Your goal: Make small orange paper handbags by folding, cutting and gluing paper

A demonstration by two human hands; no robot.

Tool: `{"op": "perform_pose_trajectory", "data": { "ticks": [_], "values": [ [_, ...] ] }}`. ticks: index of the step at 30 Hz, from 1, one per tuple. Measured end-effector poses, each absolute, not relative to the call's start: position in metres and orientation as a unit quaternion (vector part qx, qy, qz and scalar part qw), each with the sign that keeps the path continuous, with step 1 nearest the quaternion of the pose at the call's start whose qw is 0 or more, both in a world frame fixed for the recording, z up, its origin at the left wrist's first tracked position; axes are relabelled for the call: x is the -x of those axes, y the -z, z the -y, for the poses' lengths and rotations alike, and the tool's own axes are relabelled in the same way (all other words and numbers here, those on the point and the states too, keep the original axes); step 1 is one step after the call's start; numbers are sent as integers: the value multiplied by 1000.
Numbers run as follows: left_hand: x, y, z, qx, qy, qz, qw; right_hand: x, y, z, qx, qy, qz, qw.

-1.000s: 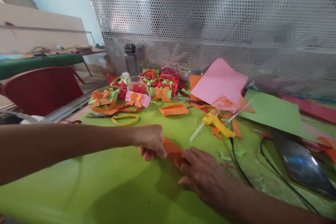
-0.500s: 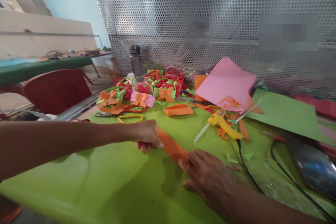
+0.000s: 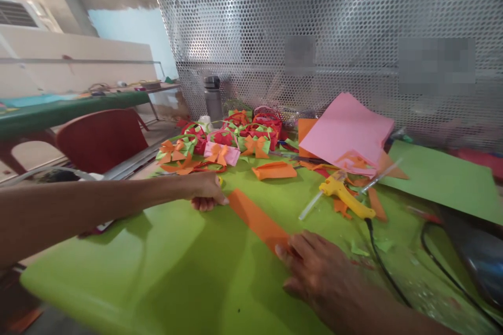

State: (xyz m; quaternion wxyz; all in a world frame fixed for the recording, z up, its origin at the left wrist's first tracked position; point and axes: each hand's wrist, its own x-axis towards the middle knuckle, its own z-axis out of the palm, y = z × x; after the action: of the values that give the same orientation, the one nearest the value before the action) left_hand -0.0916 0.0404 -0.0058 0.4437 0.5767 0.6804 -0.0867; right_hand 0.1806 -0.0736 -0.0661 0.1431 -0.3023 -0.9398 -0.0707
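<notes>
"Where are the hands?"

"A person's right hand [image 3: 320,267], half open, rests its fingertips on the near end of an orange paper strip [image 3: 255,219]. The left hand [image 3: 207,192], fingers curled in and thumb forward, sits at the far end; whether the thumb touches the paper cannot be told."

"And the strip itself?"

"Flat on a lime-green surface [image 3: 184,272], running diagonally between the two hands."

"What lies just past them?"

"Beyond the left hand and a little to its right, a folded orange piece [image 3: 274,170]. Beyond the right hand, a yellow glue gun [image 3: 346,196], its black cord [image 3: 387,267] trailing back along that hand's right side."

"Farther out?"

"Small paper bags [image 3: 222,153] with bows, clustered beyond the left hand, a gray bottle [image 3: 213,98] behind them. Pink sheets [image 3: 348,133] lie well beyond the right hand, a green sheet [image 3: 444,180] to their right. A perforated metal panel [image 3: 334,10] stands behind everything on the surface."
</notes>
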Motion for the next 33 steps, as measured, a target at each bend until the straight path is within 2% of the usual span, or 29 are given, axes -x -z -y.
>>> {"op": "perform_pose_trajectory", "data": {
  "ticks": [9,12,15,18,20,24,26,30,33],
  "values": [
    [91,3,-30,-604,76,-690,391,-182,66,73,292,78,942,148],
    [90,-5,-26,-648,84,-675,343,-182,65,74,298,71,941,147],
    [75,-19,-14,-728,54,-636,251,-182,65,73,301,60,942,139],
    [41,-24,4,-823,-33,-550,138,-182,66,71,294,75,944,129],
    [17,-17,14,-873,-62,-472,109,-182,68,70,288,92,944,128],
    [-2,15,20,-956,-206,-207,3,-186,64,71,281,104,948,108],
    [3,33,17,-954,-244,-172,9,-189,58,72,272,117,952,80],
    [23,56,11,-945,-283,-134,92,-194,51,67,274,150,949,49],
    [33,51,13,-955,-229,-127,140,-195,52,59,284,135,948,57]
  ]
}}
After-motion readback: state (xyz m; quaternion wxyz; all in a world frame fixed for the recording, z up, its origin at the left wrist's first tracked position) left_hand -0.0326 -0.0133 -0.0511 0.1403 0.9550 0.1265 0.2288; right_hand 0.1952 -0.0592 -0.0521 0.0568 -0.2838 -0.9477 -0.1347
